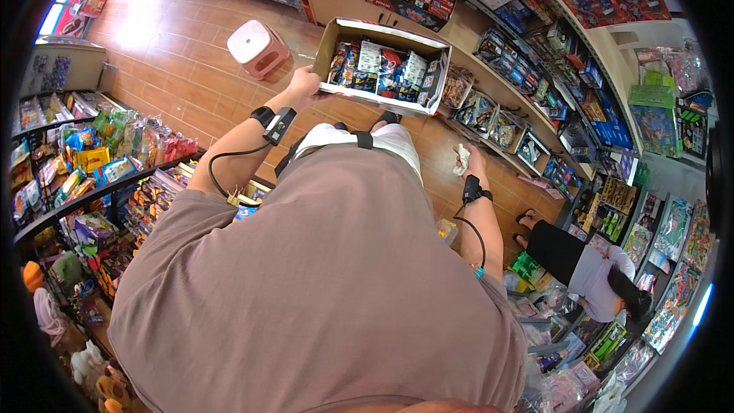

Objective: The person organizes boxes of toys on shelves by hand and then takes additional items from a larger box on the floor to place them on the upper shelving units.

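My left hand (306, 85) grips the left end of an open cardboard box (373, 100) with white edges. Packed inside the box are small foil packets (391, 71) in blue, black and red, some showing a white printed back. Down by my right side, my right hand (469, 159) is closed around a crumpled white cloth or tissue (461, 159). It is apart from the box. The underside of the box and part of my left fingers are hidden.
A pink plastic stool (258, 46) stands on the wood-look floor beyond my left hand. Shelves of packaged toys (516, 69) curve along the right. A rack of bagged goods (109, 166) lies left. Another person (590, 269) is at the shelves lower right.
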`<action>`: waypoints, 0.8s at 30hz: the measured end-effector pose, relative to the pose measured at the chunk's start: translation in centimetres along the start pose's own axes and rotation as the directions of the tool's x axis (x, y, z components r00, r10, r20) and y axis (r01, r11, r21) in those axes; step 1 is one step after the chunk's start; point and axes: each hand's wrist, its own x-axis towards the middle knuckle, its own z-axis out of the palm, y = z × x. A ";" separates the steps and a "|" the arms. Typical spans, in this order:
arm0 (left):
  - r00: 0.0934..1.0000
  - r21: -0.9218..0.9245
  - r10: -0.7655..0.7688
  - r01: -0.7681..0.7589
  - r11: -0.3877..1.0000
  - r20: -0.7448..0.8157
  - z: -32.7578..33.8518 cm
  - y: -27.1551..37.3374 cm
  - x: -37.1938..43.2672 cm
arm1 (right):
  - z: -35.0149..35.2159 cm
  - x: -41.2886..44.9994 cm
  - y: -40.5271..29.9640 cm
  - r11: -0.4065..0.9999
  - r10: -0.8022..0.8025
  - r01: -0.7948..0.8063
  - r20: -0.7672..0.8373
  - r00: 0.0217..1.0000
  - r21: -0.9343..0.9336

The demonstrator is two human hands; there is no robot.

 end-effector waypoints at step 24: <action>0.996 -0.160 -0.076 0.066 0.985 -0.055 -2.1 -3.1 1.0 | -5.8 0.1 3.4 0.999 -0.034 0.034 -0.079 0.996 -0.001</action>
